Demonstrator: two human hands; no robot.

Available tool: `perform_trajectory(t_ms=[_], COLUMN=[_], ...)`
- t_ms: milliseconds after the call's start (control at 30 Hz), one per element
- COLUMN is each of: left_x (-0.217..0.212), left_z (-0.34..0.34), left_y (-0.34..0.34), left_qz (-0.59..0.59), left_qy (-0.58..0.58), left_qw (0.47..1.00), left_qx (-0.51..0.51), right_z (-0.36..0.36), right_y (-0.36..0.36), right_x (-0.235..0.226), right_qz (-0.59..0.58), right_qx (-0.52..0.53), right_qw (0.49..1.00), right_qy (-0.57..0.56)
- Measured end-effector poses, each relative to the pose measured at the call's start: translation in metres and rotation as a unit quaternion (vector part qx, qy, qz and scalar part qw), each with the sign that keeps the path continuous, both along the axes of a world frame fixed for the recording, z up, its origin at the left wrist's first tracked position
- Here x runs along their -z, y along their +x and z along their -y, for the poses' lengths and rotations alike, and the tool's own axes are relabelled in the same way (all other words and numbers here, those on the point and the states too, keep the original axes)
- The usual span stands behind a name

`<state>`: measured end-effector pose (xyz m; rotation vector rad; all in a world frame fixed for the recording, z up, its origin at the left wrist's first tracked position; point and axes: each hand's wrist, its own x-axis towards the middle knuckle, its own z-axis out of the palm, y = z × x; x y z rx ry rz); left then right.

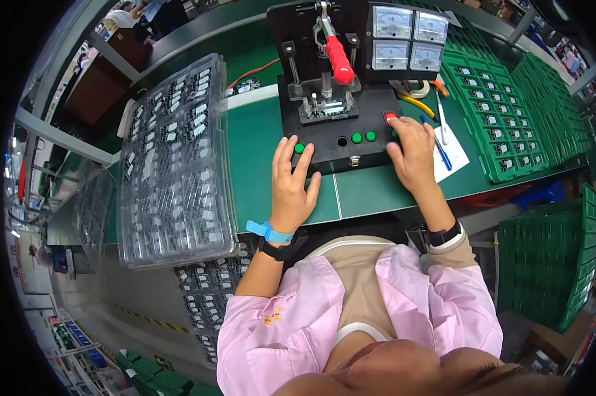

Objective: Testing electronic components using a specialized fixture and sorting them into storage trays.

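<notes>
Touching black box [370, 156]: left hand [293, 197] spread, right hand [415, 157] loosely curled

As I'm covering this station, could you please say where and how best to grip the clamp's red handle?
Probably wrap the red handle near its rounded end, from the near side: that free end points there, while metal linkage joins the other.

A black boxy test fixture [370, 109] stands on the flat green counter [252, 145], stacked clear plastic trays [224, 198] to its left, rectangular green plastic trays [520, 174] to its right.
</notes>
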<state>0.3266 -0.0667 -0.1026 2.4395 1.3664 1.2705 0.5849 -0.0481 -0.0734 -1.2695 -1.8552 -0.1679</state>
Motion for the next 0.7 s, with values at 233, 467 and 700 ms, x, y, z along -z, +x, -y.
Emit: perform_trajectory(t_ms=[233,467,700], left_x=[0.001,-0.006,-0.008], left_z=[-0.002,-0.002,-0.001], left_y=[0.003,-0.001,0.006], left_qz=[-0.010,-0.071,0.024], left_qy=[0.009,0.029,0.015], left_qw=[1.000,0.996,0.999], left_qx=[0.000,-0.053,-0.033], right_z=[0.019,0.023,-0.007], right_y=[-0.039,-0.053,-0.013], right_x=[-0.001,0.009,0.007], right_qz=[0.079,0.077,0.062], right_qx=[-0.006,-0.012,0.056], right_qw=[0.997,0.997,0.996], right_qy=[0.023,-0.009,-0.022])
